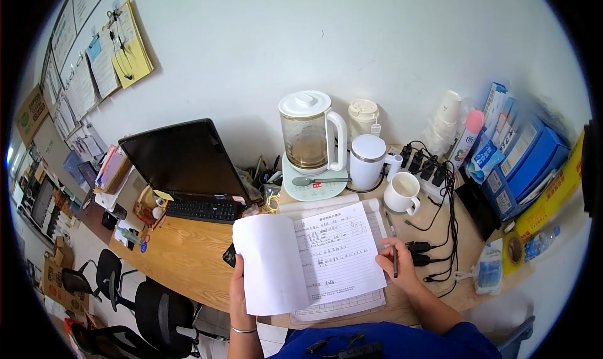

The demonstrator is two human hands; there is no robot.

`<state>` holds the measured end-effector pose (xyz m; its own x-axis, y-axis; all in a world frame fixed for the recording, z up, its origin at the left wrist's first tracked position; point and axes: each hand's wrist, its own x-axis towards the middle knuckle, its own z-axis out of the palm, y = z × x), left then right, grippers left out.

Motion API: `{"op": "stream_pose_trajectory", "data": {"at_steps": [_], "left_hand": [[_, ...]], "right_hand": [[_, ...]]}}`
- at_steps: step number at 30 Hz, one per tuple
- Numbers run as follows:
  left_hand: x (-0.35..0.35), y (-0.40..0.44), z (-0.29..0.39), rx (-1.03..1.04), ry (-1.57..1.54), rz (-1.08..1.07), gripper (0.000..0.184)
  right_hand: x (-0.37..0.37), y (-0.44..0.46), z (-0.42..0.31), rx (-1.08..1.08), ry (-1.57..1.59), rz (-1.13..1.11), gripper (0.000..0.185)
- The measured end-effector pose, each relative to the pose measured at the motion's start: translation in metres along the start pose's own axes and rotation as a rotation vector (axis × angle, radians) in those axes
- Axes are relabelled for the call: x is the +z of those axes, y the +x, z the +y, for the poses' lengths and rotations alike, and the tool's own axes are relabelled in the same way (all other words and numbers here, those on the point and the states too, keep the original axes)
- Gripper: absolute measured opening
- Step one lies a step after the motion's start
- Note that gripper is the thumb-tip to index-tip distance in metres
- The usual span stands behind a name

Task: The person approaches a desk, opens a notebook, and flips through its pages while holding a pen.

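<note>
Holding the notebook point(342, 252) open: my left hand point(238, 285) grips its left edge; my right hand point(403, 270), pinching a pen point(395, 263), at its right edge. Kettle point(304, 139) stands beyond it.

Notebook point(312, 262) open; left leaf point(270, 265) blank, curved; right page point(345, 268) lined, handwritten. Dark pen point(395, 263) beside right page's outer edge.

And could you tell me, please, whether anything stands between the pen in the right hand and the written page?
Nothing visible does: the right hand holds the pen at the right edge of the written page, with no object in between.
</note>
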<state>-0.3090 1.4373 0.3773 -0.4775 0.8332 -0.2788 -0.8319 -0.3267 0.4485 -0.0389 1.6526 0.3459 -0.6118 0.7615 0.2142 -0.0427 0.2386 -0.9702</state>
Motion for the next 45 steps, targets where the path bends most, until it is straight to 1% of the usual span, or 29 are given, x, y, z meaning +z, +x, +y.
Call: {"op": "stream_pose_trajectory", "data": {"at_steps": [1, 3, 4, 6, 7, 8, 10, 11, 12, 14, 15, 19, 21, 24, 26, 27, 28, 30, 32, 34, 36, 38, 40, 41, 42, 44, 45], "left_hand": [[0.000, 0.000, 0.000, -0.001, 0.000, 0.003, 0.055], [0.000, 0.000, -0.001, -0.008, -0.010, -0.003, 0.055], [0.000, -0.001, -0.001, -0.014, -0.020, -0.007, 0.055], [0.004, -0.001, -0.002, -0.004, -0.028, 0.003, 0.055], [0.007, -0.002, -0.003, 0.001, -0.035, 0.014, 0.056], [0.011, -0.002, -0.004, 0.000, -0.036, 0.014, 0.056], [0.019, -0.004, -0.006, -0.033, -0.015, 0.009, 0.055], [0.025, -0.004, -0.008, -0.031, -0.015, 0.009, 0.055], [0.032, -0.005, -0.011, -0.041, -0.026, 0.001, 0.054], [0.041, -0.004, -0.016, -0.048, -0.035, -0.009, 0.053], [0.044, -0.004, -0.017, -0.062, -0.023, -0.025, 0.052], [0.051, 0.002, -0.025, -0.070, 0.039, -0.026, 0.051], [0.054, 0.003, -0.028, -0.073, 0.049, -0.029, 0.051], [0.062, 0.003, -0.031, -0.116, 0.031, -0.048, 0.051], [0.053, 0.010, -0.035, -0.047, 0.216, -0.059, 0.054], [0.049, 0.017, -0.038, -0.126, 0.118, -0.050, 0.055], [0.047, 0.021, -0.042, -0.113, 0.143, -0.022, 0.054], [0.039, 0.029, -0.048, 0.016, 0.308, -0.029, 0.053], [0.044, 0.026, -0.047, 0.034, 0.348, -0.003, 0.051], [0.039, 0.024, -0.042, -0.004, 0.304, -0.013, 0.053], [0.031, 0.020, -0.037, 0.006, 0.283, -0.017, 0.055], [0.020, 0.014, -0.031, 0.030, 0.242, -0.022, 0.058], [0.009, 0.009, -0.026, 0.044, 0.159, -0.011, 0.060], [0.004, 0.006, -0.023, 0.062, 0.161, -0.001, 0.060], [0.000, 0.002, -0.020, 0.080, 0.163, 0.009, 0.060], [-0.002, -0.005, -0.017, 0.074, 0.130, 0.010, 0.060], [-0.004, -0.007, -0.016, 0.064, 0.102, 0.004, 0.061]], "right_hand": [[-0.001, -0.001, 0.001, -0.001, 0.000, 0.000, 0.034], [-0.004, -0.007, 0.004, -0.041, -0.079, 0.123, 0.030], [-0.003, -0.008, 0.003, -0.042, -0.079, 0.122, 0.030], [-0.002, -0.011, -0.004, -0.276, -0.114, 0.267, 0.024], [0.002, -0.014, -0.015, -0.315, -0.134, 0.272, 0.020], [0.006, -0.014, -0.024, -0.315, -0.135, 0.272, 0.020], [0.014, -0.012, -0.040, -0.418, -0.155, 0.063, 0.022], [0.015, -0.013, -0.049, -0.343, -0.176, -0.062, 0.023], [0.018, -0.012, -0.048, -0.344, -0.175, -0.063, 0.023], [0.024, -0.010, -0.036, -0.230, -0.152, -0.174, 0.027], [0.024, -0.010, -0.027, -0.193, -0.127, -0.189, 0.029], [0.022, -0.011, -0.017, -0.147, -0.062, -0.174, 0.030], [0.022, -0.010, -0.018, -0.082, -0.001, -0.155, 0.029], [0.021, -0.011, -0.018, -0.070, 0.010, -0.146, 0.029], [0.020, -0.010, -0.018, -0.054, 0.018, -0.152, 0.029], [0.019, -0.010, -0.018, -0.037, 0.026, -0.160, 0.029], [0.021, -0.010, -0.016, -0.037, 0.027, -0.159, 0.029], [0.023, -0.010, -0.013, 0.049, 0.209, -0.088, 0.027], [0.021, -0.010, -0.020, 0.053, 0.221, -0.079, 0.027], [0.018, -0.009, -0.028, 0.056, 0.231, -0.069, 0.026], [0.017, -0.008, -0.034, -0.012, 0.159, 0.030, 0.027], [0.011, -0.008, -0.018, 0.001, 0.197, 0.049, 0.027], [0.007, -0.007, -0.012, 0.072, 0.241, 0.087, 0.028], [0.009, -0.005, -0.018, 0.041, 0.311, 0.098, 0.029], [0.009, -0.005, -0.017, 0.042, 0.310, 0.093, 0.029], [0.006, -0.005, -0.013, -0.058, 0.139, 0.090, 0.028], [0.007, -0.004, -0.013, -0.058, 0.137, 0.085, 0.028]]}}
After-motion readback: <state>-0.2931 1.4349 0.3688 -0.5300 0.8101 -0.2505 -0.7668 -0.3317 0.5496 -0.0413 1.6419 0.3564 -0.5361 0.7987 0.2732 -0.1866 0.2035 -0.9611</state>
